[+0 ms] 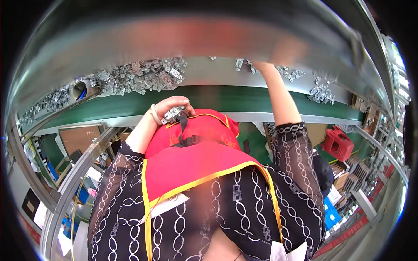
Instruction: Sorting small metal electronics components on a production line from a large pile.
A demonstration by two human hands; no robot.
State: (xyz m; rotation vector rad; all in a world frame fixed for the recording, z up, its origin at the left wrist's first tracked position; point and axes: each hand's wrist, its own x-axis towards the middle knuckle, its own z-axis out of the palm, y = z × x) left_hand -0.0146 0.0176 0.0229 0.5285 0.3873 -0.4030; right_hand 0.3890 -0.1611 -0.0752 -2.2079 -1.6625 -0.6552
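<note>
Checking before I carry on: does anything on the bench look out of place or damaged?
One small metal piece lies alone near the middle of the bench, apart from the large heap at left. No clear damage shows, but a blurred bar hides part of the view.

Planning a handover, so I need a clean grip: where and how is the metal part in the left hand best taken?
Probably by the lower-left end of the metal part, pinched across its edges, coming from the body side. It lies slanted in the left hand, with that end exposed; the fingertips are around its upper right, and the black strap crowds its right end.
</note>
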